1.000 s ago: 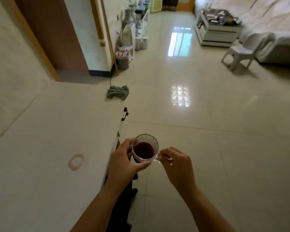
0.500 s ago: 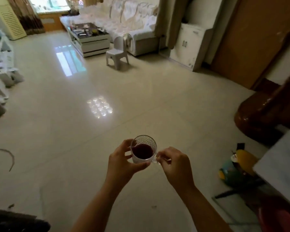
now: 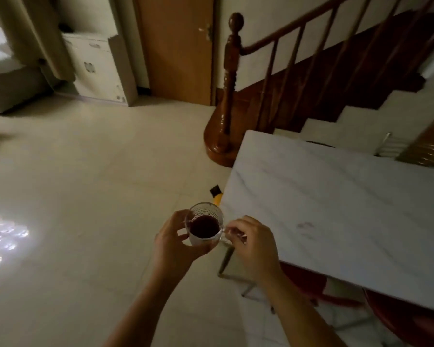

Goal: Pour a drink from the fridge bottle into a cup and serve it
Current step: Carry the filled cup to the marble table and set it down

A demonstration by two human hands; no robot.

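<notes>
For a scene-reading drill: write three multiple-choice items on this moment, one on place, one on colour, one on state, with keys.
1. Where is the white marble-patterned table relative to the clear textured glass cup?
A. Right
B. Left
C. Under it

2. What colour is the drink?
A. Clear
B. Dark red-brown
C. Green

3. How is the cup held?
A. Left hand alone
B. Standing on the table
C. Both hands

Answers: 1 A, tabletop lies right of the cup; 2 B, dark liquid shows inside; 3 C, left hand wraps the body, right hand pinches the handle.
</notes>
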